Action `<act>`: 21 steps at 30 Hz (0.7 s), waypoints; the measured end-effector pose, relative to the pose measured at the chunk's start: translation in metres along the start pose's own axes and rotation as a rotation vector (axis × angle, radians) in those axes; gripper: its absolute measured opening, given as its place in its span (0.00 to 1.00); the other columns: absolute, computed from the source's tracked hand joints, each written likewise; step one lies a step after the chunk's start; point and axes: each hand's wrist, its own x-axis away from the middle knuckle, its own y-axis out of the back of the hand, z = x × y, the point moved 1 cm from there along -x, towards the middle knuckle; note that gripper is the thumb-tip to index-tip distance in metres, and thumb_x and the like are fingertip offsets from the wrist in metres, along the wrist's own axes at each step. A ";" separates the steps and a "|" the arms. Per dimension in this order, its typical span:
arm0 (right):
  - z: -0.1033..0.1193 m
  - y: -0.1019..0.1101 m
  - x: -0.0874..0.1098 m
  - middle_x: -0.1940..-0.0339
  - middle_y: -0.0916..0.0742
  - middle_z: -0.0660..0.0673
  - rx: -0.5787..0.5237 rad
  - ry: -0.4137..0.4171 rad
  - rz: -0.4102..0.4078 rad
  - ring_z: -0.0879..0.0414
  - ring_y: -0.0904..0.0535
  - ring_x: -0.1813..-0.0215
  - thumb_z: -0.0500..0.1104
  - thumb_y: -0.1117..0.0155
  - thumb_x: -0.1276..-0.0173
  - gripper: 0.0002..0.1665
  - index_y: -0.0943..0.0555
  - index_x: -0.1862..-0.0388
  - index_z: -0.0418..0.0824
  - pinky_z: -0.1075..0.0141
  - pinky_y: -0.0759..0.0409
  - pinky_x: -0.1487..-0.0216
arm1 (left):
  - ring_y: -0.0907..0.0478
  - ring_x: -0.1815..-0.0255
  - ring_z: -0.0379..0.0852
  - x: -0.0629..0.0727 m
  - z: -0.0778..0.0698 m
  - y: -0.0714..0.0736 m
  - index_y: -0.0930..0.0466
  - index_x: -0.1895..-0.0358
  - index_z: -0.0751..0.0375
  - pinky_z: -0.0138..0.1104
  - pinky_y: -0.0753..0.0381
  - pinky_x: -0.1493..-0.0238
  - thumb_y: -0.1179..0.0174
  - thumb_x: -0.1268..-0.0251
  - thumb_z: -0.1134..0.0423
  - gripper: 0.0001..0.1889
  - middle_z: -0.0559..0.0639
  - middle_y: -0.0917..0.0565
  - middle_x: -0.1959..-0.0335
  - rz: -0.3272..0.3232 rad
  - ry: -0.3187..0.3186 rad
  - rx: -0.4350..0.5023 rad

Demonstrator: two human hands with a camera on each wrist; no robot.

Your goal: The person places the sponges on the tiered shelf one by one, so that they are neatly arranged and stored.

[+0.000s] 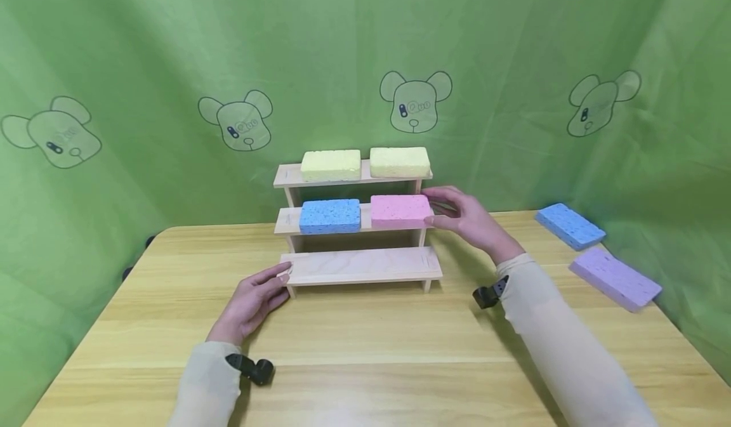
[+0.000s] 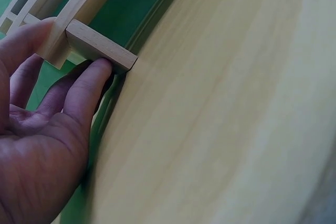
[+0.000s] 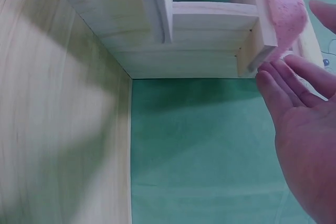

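Head view, pink sponge: the pink sponge (image 1: 400, 209) lies flat at the right end of the middle shelf (image 1: 365, 219), just beside a blue sponge (image 1: 329, 216).
Head view, right hand: your right hand (image 1: 471, 221) is spread at that end — thumb by the sponge's front right corner, fingers towards the back.
Head view, left hand: your left hand (image 1: 254, 303) touches the left end of the bottom shelf (image 1: 360, 265).
Head view, tabletop: a purple sponge (image 1: 617, 279) lies at the right edge of the tabletop (image 1: 360, 344).
Left wrist view, shelf leg: your relaxed fingers rest against the shelf leg (image 2: 100, 45), curled round nothing.
Right wrist view, pink end: your fingers reach straight to the shelf end, thumb apart — no pinch.
Step in hand: apparently squaring the pink sponge.
Next move: probably calls for light pressure, rack steadied.
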 end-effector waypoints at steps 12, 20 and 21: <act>0.011 0.020 0.028 0.31 0.28 0.39 0.074 -0.054 -0.032 0.41 0.32 0.32 0.42 0.36 0.29 0.31 0.32 0.30 0.35 0.58 0.29 0.34 | 0.23 0.42 0.51 -0.001 -0.001 0.000 0.30 0.33 0.68 0.39 0.23 0.40 0.39 0.32 0.69 0.25 0.65 0.37 0.28 -0.006 0.013 0.016; 0.013 0.036 0.048 0.32 0.27 0.36 0.130 -0.055 -0.026 0.39 0.31 0.33 0.42 0.38 0.27 0.31 0.33 0.29 0.34 0.74 0.27 0.40 | 0.25 0.40 0.52 -0.001 -0.001 0.000 0.31 0.32 0.70 0.39 0.23 0.40 0.40 0.32 0.70 0.26 0.66 0.37 0.28 -0.008 0.017 0.021; 0.013 0.038 0.051 0.32 0.28 0.36 0.135 -0.054 -0.024 0.39 0.32 0.33 0.42 0.39 0.27 0.31 0.33 0.29 0.33 0.75 0.27 0.41 | 0.25 0.40 0.52 -0.001 -0.001 0.000 0.32 0.32 0.70 0.39 0.23 0.40 0.40 0.32 0.70 0.26 0.66 0.37 0.28 -0.006 0.018 0.020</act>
